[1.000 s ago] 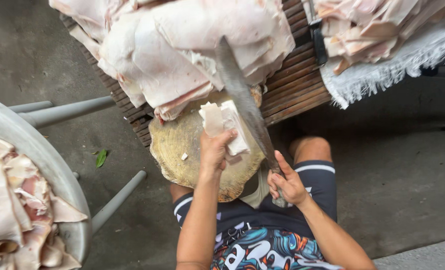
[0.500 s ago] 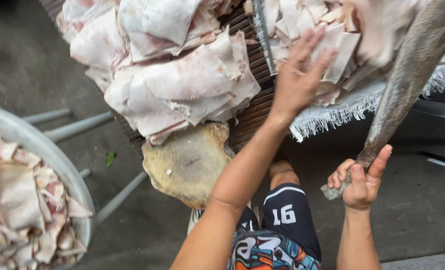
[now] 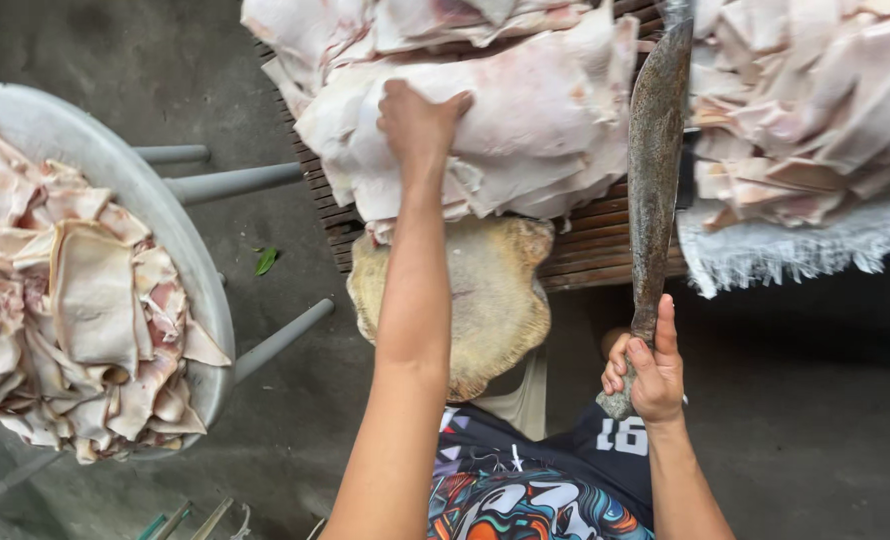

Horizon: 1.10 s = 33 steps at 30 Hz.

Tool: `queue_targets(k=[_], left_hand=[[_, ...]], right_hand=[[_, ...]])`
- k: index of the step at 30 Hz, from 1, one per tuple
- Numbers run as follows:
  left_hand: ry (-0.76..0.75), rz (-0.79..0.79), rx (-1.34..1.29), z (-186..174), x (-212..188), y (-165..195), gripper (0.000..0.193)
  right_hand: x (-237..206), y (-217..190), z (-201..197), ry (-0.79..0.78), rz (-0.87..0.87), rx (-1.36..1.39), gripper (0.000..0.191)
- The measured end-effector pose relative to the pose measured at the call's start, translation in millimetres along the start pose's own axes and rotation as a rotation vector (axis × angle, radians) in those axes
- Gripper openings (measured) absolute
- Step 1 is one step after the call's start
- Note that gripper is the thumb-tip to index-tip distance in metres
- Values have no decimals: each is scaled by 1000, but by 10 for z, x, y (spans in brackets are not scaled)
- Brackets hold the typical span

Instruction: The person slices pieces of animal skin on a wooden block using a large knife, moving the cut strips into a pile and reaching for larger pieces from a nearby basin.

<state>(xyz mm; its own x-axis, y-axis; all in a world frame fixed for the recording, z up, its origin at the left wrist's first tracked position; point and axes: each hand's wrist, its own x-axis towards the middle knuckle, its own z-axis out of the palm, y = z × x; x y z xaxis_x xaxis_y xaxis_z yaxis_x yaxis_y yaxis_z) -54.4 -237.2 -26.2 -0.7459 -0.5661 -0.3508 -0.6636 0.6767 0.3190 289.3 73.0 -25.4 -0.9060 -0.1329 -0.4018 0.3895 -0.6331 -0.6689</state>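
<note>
Both hands are busy. One, the left hand (image 3: 420, 122), is stretched far out and lies on a big pale sheet of pig skin (image 3: 525, 120). Its fingers curl down over the top of the sheet, gripping it. That sheet sits on top of a pile of the same pale, pinkish sheets, and the pile rests on a dark slatted wooden rack (image 3: 605, 245). Over on the other side, the right hand (image 3: 650, 372) is closed around the handle of a long, rusty cleaver (image 3: 655, 170). The blade points up and away from the person, standing between the pile and another heap of skins (image 3: 815, 100) on the right. That heap lies on a white cloth with a fringe (image 3: 785, 250). Just under the left arm sits a round, worn wooden chopping block (image 3: 495, 300), right beside the near edge of the rack. Nothing lies on the part of the block that shows. On the left stands a big grey metal basin (image 3: 115, 170) on metal legs, filled with cut pieces of skin (image 3: 75, 310). A small green leaf (image 3: 266, 261) lies on the grey concrete floor (image 3: 815, 420) near the basin. The person wears dark shorts with bright colours.
</note>
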Motion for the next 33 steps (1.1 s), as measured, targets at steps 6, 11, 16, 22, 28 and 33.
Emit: queue_targets(k=[6,11,16,22,28,33], left_hand=[[-308,295,458,-272,413,544,106],[-360,705,188,-274,597,490,83],[240,883,180,93,191,469,31],[-213,834,-653,-45,-902,-22,32],[-641,513,-1074,-690,-1357,-1579,50],[-711,73,-973,-228,-1122,-2577,50]], right_hand=[[129,433,-10,-49,-81,2,72],[197,656,-68,-42,-196,-40,71],[330,729,-124,-18,-237,-24,71],[159,707,-167,-17,-303,-73,70],[-215,688,-65,-87,-255,-138,74],[-443,783,115,-64,-73,-501,72]])
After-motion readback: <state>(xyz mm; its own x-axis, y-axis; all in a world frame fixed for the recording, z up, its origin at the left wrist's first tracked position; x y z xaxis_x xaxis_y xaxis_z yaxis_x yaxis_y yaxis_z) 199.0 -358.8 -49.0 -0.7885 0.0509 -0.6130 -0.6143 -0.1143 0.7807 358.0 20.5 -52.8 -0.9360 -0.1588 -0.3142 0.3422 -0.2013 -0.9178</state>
